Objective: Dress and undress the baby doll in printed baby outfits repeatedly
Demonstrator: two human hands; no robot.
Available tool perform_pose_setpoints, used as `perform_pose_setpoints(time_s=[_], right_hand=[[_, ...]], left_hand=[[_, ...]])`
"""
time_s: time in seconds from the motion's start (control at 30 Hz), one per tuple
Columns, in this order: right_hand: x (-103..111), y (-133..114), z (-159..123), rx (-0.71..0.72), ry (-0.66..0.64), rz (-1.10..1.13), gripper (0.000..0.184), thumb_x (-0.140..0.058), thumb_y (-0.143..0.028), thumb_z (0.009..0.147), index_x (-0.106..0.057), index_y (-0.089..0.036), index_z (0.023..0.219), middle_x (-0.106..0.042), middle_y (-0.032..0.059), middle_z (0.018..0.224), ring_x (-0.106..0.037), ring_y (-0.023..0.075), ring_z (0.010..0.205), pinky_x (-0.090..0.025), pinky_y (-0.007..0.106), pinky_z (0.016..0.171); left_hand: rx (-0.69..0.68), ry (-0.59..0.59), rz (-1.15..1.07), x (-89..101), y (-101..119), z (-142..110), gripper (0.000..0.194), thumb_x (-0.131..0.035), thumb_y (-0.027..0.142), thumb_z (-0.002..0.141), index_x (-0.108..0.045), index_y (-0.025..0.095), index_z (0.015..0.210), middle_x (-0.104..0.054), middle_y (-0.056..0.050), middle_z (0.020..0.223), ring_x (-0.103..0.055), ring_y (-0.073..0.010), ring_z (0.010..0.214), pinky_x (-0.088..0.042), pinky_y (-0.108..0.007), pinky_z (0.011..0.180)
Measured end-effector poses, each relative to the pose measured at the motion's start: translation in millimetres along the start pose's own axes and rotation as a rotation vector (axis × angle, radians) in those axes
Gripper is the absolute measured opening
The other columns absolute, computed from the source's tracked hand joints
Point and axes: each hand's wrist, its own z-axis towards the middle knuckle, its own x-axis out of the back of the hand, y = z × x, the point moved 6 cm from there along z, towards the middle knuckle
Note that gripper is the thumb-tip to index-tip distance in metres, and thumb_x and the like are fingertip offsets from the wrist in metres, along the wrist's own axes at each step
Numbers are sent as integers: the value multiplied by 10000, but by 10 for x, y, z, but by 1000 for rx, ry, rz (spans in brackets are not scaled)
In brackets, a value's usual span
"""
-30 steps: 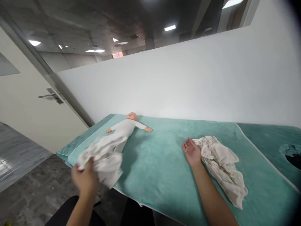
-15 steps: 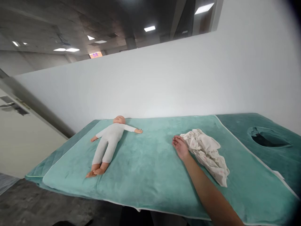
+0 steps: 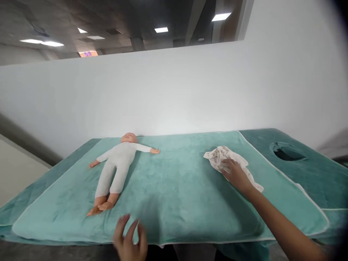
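Note:
My right hand (image 3: 237,177) is on a crumpled white cloth (image 3: 217,156), its fingers curled into the fabric; the hand hides part of it. The cloth has a faint print and lies on the right part of the green mat. My left hand (image 3: 130,240) is raised at the front edge of the mat, with its fingers apart, slightly bent and a little blurred, holding nothing. A baby doll (image 3: 119,159) in a white long-sleeved suit lies on its back to the left, arms stretched out and bare feet toward me.
The light green mat (image 3: 176,203) covers a padded bed. On the right, the darker bed cover (image 3: 261,145) has an oval face hole (image 3: 288,154). A white wall (image 3: 174,94) runs along the back. Part of a door (image 3: 19,166) stands on the left.
My right hand has moved from beside the cloth onto it, and the cloth looks more bunched up. My left hand has come into view at the bottom. The camera view has turned slightly.

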Motion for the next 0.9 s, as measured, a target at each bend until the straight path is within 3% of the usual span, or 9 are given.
perform_pose_setpoints(time_s=[0.07,0.17,0.23,0.33,0.47,0.53,0.7,0.8,0.9], right_hand=[[198,56,61,0,-11,-219,405,-571,-300,861,-635,-217,1252,-594,139,1367,-514,363,1233,-431,491,1005],[342,159,123,-40,-99,-373,316,-478,-301,921,-683,-228,1151,-639,120,1303,-559,334,1129,-456,452,919],[461,182,191,-41,-94,-371,289,-465,-303,927,-693,-225,1085,-662,116,1265,-579,310,1095,-457,423,901],[831,139,419,-122,71,-238,241,-497,-312,899,-686,-205,1004,-704,131,1131,-610,292,1037,-469,402,872],[1374,-181,890,-316,286,289,181,-512,-349,897,-608,-204,844,-696,65,818,-640,227,805,-515,339,694],[1455,-543,1141,-335,252,683,121,-551,-322,889,-561,-212,839,-705,48,821,-665,205,797,-544,326,678],[1244,-1806,1387,-204,58,1154,108,-602,-192,885,-527,-201,808,-737,68,1013,-695,200,1061,-586,350,835],[989,-2528,1290,-72,-97,1245,133,-605,-306,938,-527,-229,864,-723,39,1146,-634,232,1228,-557,451,968],[920,-3002,1244,73,-142,1308,151,-591,-429,938,-568,-285,979,-667,-4,1315,-547,248,1346,-493,487,1089]], left_hand=[[60,-29,-122,-496,163,513,365,-620,367,852,-610,361,1217,-620,-103,1233,-514,-374,1298,-426,-630,1087],[136,-241,-398,-1245,521,1196,337,-591,373,862,-627,313,1191,-660,-97,1221,-580,-316,1217,-502,-513,1026],[261,-341,-699,-1620,671,1490,319,-614,347,839,-631,251,1143,-671,-114,1205,-621,-288,1147,-530,-470,970],[449,-460,-1075,-1994,705,1684,310,-682,292,767,-623,181,1050,-685,-145,1128,-672,-269,1018,-558,-457,889],[521,-448,-1307,-2152,445,1779,282,-651,338,793,-596,188,1026,-689,-126,1114,-685,-229,1012,-553,-445,931],[552,-430,-1487,-2189,308,1809,304,-641,370,817,-595,194,1060,-681,-121,1162,-677,-221,1058,-533,-456,983],[424,-574,-1702,-2221,307,1808,476,-651,383,873,-540,229,1309,-561,-143,1410,-611,-263,1219,-492,-528,1040],[325,-676,-1717,-2200,414,1740,652,-712,354,851,-439,297,1440,-468,-145,1507,-567,-298,1287,-482,-567,1038],[317,-707,-1704,-2168,461,1675,787,-808,296,763,-436,311,1456,-461,-143,1520,-556,-310,1300,-463,-538,1065]])
